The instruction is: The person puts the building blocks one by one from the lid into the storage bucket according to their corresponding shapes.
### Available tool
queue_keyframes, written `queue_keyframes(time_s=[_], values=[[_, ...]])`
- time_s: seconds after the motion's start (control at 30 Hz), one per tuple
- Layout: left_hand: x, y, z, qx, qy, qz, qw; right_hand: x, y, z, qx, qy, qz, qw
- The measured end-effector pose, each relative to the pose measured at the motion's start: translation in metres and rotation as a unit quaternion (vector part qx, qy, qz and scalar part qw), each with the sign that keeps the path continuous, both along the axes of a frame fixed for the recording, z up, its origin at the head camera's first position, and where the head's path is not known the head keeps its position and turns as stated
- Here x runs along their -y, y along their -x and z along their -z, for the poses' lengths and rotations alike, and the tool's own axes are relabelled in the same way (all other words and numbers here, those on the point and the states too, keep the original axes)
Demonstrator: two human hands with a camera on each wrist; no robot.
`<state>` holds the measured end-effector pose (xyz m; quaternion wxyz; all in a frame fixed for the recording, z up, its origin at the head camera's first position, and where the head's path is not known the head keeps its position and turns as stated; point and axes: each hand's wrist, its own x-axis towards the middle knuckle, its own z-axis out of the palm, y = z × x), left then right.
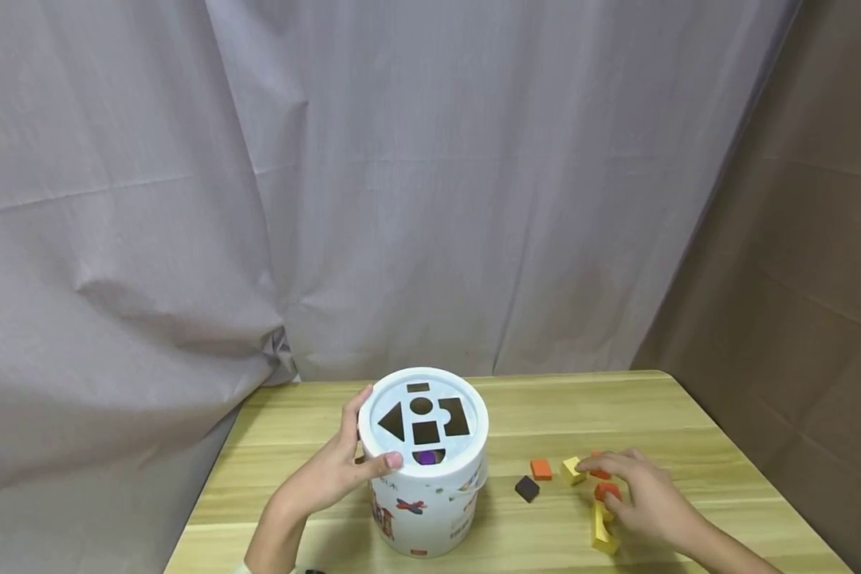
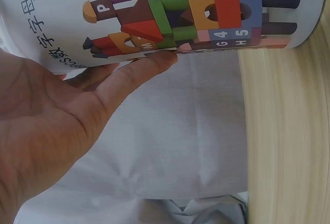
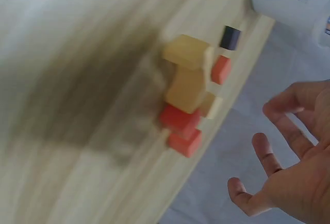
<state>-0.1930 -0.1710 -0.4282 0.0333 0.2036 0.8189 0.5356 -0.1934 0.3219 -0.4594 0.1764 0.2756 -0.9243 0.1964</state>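
Note:
A white toy-block bucket (image 1: 423,510) with printed pictures stands on the table. Its pale blue lid (image 1: 395,391) has several cut-out shapes, and a purple piece (image 1: 426,458) shows through the half-round one. My left hand (image 1: 330,474) grips the bucket's left side at the top, thumb over the front rim. Over the loose blocks at the right hovers my right hand (image 1: 642,490), fingers loosely bent and holding nothing. Beneath it lie a yellow arch block (image 1: 603,532), an orange-red block (image 1: 607,490), a red block (image 1: 600,465) and a small yellow block (image 1: 572,470).
Between bucket and right hand lie an orange block (image 1: 541,469) and a black block (image 1: 527,488). A thin handle hangs at the bucket's right side. Grey cloth (image 1: 402,239) hangs behind the wooden table (image 1: 560,406) and along its right side.

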Motion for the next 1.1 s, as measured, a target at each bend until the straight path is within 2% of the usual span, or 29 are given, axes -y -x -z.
queue_keyframes(time_s=[0.1,0.23,0.37,0.47,0.57,0.73,0.93,1.0,1.1], values=[[0.000,0.000,0.000,0.000,-0.002,0.001,1.0000,-0.008,-0.003,0.009,0.039,-0.007,-0.013,0.9991],[0.000,0.000,0.000,-0.003,-0.003,-0.001,1.0000,-0.016,-0.004,0.016,0.070,-0.030,-0.045,0.9961],[0.000,0.000,-0.001,-0.007,-0.003,-0.001,1.0000,-0.023,-0.003,0.020,0.126,-0.057,-0.052,0.9890],[0.000,0.000,-0.001,-0.007,-0.001,-0.002,1.0000,-0.025,-0.001,0.024,0.127,-0.077,-0.065,0.9868],[0.000,0.001,0.000,-0.006,-0.002,-0.003,1.0000,-0.026,0.002,0.028,0.107,-0.088,-0.085,0.9868],[-0.001,0.001,0.000,-0.008,-0.003,-0.002,1.0000,-0.027,0.005,0.031,0.143,-0.079,-0.081,0.9833],[-0.001,0.000,0.001,-0.004,-0.001,-0.005,1.0000,-0.022,0.004,0.028,0.242,-0.028,-0.047,0.9687],[-0.001,0.000,0.001,-0.003,0.000,-0.006,1.0000,-0.022,0.003,0.027,0.259,-0.010,-0.053,0.9644],[-0.001,-0.001,0.001,-0.001,0.000,-0.006,1.0000,-0.024,0.003,0.028,0.268,0.007,-0.090,0.9592]])
